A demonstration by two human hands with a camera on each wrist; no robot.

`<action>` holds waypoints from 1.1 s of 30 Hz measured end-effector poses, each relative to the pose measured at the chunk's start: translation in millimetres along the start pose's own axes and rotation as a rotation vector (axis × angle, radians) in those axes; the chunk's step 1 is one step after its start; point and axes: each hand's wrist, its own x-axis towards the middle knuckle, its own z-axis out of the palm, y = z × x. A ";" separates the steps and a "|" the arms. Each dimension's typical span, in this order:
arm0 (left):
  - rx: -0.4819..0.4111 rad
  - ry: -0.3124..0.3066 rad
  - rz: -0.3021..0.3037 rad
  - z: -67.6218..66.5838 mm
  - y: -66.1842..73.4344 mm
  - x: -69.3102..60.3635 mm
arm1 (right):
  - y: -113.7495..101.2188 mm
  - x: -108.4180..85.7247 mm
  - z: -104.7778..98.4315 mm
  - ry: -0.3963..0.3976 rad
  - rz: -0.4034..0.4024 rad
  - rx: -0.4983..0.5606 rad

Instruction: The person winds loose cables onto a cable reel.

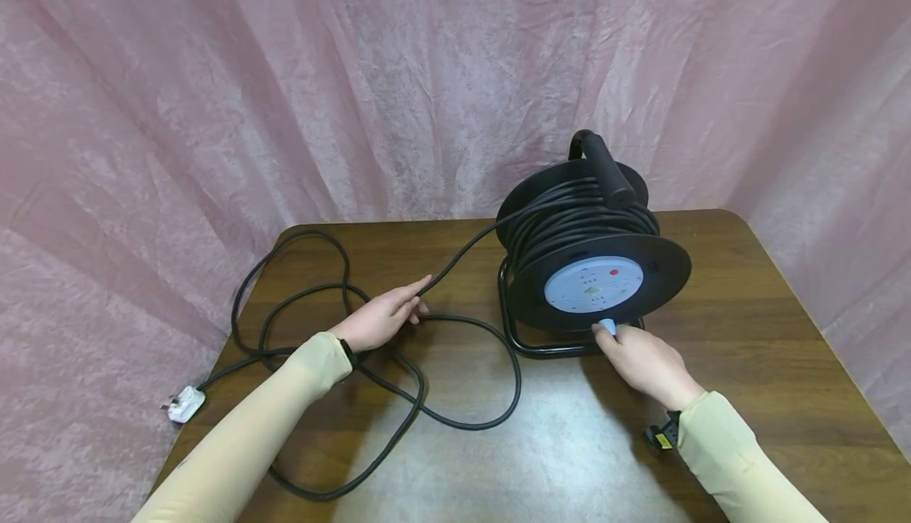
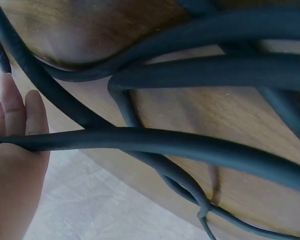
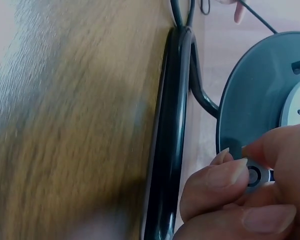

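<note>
Pink curtain [image 1: 427,72] is hanging beyond both hands, bordering a wood-grain bench [image 1: 719,286]. Cable reel [image 1: 594,286] is standing just beyond the right hand [image 1: 648,361], which is pinching its pale blue knob [image 1: 606,326]. To its left, the left hand [image 1: 377,317] is holding the black cable [image 1: 466,250] between thumb and fingers, the lead rising toward the drum.

Caution: slack cable is lying in crossing loops beside and under the left hand; pulling could be drawing these crossings into a knot. Plug [image 1: 187,404], left of the left hand, is sitting at the bench edge and could be dropping or snagging if the cable is being tugged. Right-hand fingers are sitting close to the tubular stand [image 1: 551,351]; knuckles could be striking it if the knob is turning. Uneven tension could be heaping turns toward one flange.

Clearance: bare bench is extending right of the right hand and, on the person's side, between the hands. Beyond the reel, the far edge is lying close, leaving little room for the stand to be sliding away from the hands.
</note>
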 end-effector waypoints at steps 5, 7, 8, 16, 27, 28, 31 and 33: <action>0.000 0.023 0.008 1.1 -2.7 -1.3 | -4.9 2.0 5.2 -0.004 -0.019 -0.006; -0.003 0.028 0.021 1.3 -2.9 -1.4 | -6.7 2.6 6.7 0.001 -0.028 -0.012; -0.005 0.030 0.029 1.1 -2.7 -1.4 | -7.6 3.0 7.0 0.001 -0.031 -0.011; -0.087 0.038 -0.003 -1.0 -1.4 -2.1 | -13.5 4.7 10.9 -0.015 -0.033 0.006; -0.051 0.004 0.011 -0.7 -0.2 -4.9 | -20.3 6.5 16.3 -0.026 -0.054 0.040; -0.057 0.013 0.001 -1.1 0.3 -5.2 | -20.9 6.5 16.3 -0.033 -0.053 0.055; -0.089 0.030 -0.029 -2.3 2.1 -5.8 | -23.1 5.6 16.6 -0.053 -0.048 0.106; -0.104 0.019 -0.025 -2.2 2.8 -5.5 | -24.9 4.7 16.8 -0.068 -0.047 0.142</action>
